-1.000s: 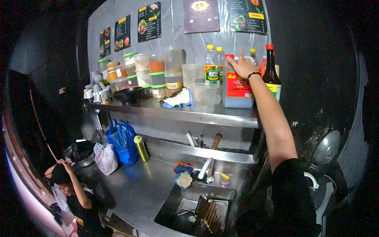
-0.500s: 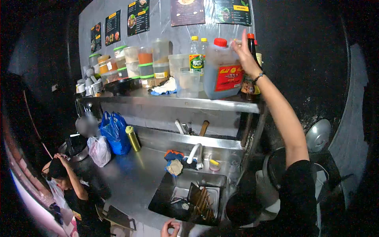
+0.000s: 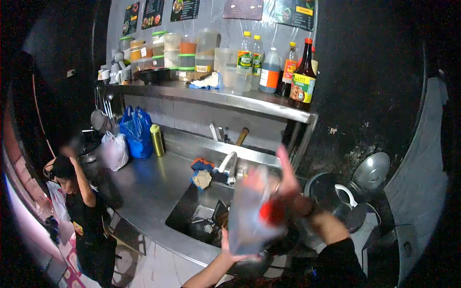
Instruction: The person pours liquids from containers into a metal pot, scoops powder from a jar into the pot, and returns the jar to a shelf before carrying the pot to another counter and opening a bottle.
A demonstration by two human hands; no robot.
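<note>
A large plastic jug (image 3: pixel 242 225) of dark liquid with a red cap hangs in front of the sink, tilted and smeared by motion. My right hand (image 3: pixel 288 187) is at its upper side near the cap, around the handle as far as the blur lets me see, with one finger pointing up. Against the jug's lower end, my left hand (image 3: pixel 231 249) presses from below and the side. Behind the jug, the steel sink (image 3: pixel 180 213) holds utensils and dishes, partly hidden.
Sauce bottles (image 3: pixel 303 79) and stacked food tubs (image 3: pixel 194 57) stand on the steel shelf (image 3: pixel 230 98). Bags (image 3: pixel 137 132) and a yellow-green flask (image 3: pixel 156 140) are on the counter. A lidded pot (image 3: pixel 326 192) stands right. Another person (image 3: pixel 89 216) is at the left.
The jug has left the shelf and come down toward me in my right hand. My left hand has risen to its lower end. The view has shifted slightly.
</note>
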